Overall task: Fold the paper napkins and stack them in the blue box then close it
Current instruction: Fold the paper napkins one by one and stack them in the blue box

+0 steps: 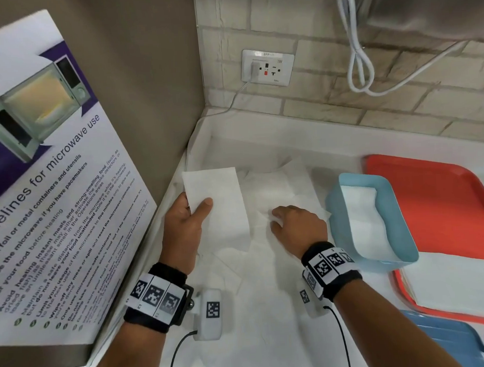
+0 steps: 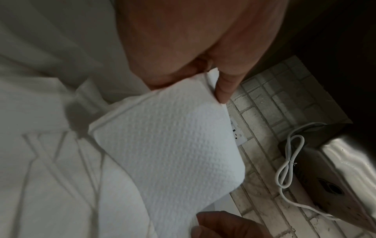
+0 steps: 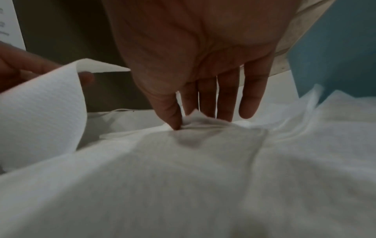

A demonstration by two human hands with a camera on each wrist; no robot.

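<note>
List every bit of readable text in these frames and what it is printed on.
"...idelines for microwave use": heading on the poster, start cut off.
"use the microwave if you have pacemakers": poster bullet, partly legible.
"8PP-1": label on the wall socket, faint.
Remaining poster bullets: too small to read reliably.
Wrist band markers: coded patterns, no words.

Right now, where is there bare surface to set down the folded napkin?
Free: the orange tray beyond the blue box, and the counter strip along the brick wall. Crowded: loose napkins cover the counter around both hands.
</note>
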